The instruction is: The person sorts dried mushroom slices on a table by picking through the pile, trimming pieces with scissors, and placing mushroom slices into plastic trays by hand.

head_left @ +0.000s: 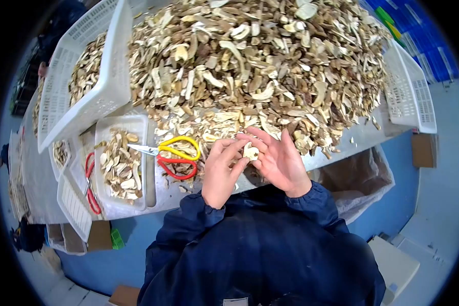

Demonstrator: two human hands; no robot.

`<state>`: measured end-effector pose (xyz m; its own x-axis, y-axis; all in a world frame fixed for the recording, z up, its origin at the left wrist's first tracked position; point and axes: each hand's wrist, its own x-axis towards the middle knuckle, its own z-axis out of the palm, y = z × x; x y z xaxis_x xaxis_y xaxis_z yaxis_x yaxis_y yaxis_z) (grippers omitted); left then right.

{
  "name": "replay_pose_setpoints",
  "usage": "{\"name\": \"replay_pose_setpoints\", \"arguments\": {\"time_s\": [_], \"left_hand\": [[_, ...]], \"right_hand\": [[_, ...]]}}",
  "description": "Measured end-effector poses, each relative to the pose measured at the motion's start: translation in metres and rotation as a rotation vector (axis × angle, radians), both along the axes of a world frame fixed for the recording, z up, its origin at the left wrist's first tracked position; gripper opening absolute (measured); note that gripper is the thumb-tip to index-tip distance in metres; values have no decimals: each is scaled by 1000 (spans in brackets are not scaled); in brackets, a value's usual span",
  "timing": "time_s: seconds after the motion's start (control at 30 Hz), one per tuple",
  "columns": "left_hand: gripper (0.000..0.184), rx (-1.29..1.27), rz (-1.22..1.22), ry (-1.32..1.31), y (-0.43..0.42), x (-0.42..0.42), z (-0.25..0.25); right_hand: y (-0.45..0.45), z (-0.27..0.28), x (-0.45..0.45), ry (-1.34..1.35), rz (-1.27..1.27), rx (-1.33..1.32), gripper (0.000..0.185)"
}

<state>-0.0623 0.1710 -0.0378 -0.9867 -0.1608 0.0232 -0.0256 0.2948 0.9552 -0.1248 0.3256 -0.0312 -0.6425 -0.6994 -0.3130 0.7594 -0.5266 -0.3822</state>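
A small pale mushroom slice (250, 151) lies between my two hands at the table's front edge. The thumb and fingers of my left hand (223, 169) are closed on its left side. My right hand (280, 162) is turned palm up with its fingers spread, and the slice rests against its fingers. Beyond both hands rises a large heap of dried mushroom slices (270, 66). Scissors with yellow and red handles (180, 144) lie just left of my left hand, blades pointing left over a white tray (147, 178) of slices.
A white perforated basket (112, 76) with slices stands at the left, another basket (410, 92) at the right. Red-handled scissors (91, 183) lie left of the tray. A lined bin (364, 176) stands below the table's right front edge. Blue crates (428, 46) are at the back right.
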Motion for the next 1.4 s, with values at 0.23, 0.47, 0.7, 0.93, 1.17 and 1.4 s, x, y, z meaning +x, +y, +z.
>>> {"name": "replay_pose_setpoints", "arguments": {"time_s": [0.23, 0.47, 0.7, 0.93, 1.17, 1.4], "left_hand": [[30, 289, 13, -82, 12, -1, -8], [23, 624, -85, -253, 3, 0, -14], [18, 658, -244, -332, -2, 1, -16], [16, 847, -361, -471, -18, 0, -14], [23, 1400, -347, -461, -15, -2, -22], [19, 1403, -391, -581, 4, -1, -22]], "right_hand": [[4, -7, 9, 192, -76, 66, 53], [15, -8, 16, 897, 28, 914, 12], [19, -11, 18, 922, 105, 932, 11], [26, -9, 10, 391, 275, 478, 8], [31, -12, 1, 958, -181, 1262, 25], [45, -25, -29, 1238, -85, 2076, 26]]}}
